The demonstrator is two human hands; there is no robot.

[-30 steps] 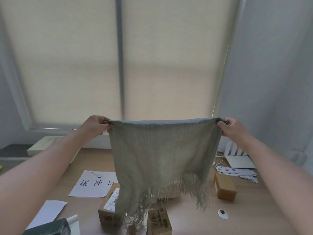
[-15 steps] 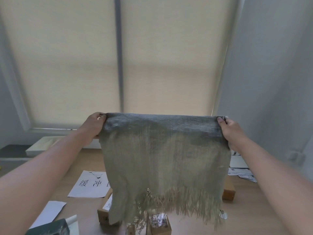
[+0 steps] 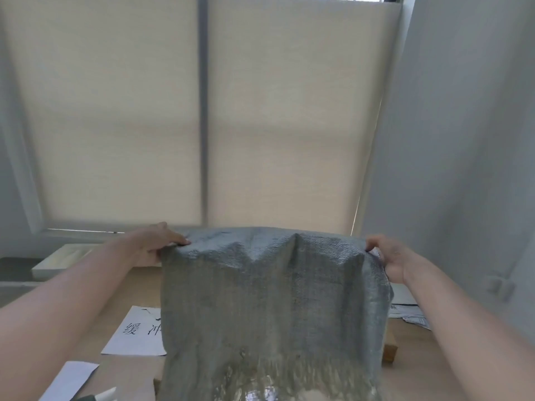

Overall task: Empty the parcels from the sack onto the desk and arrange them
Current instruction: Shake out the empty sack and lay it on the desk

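We hold the grey sack [image 3: 272, 299] up over the desk [image 3: 143, 287]. Our left hand [image 3: 156, 246] pinches one top corner, and our right hand [image 3: 388, 257] grips the other with curled fingers. Between our fingers the top edge sags in folds. Below our right fingers shows a corner of a brown parcel [image 3: 390, 351].

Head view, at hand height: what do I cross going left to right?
Left hand → sack → right hand. Each hand grips a top corner of the sack.
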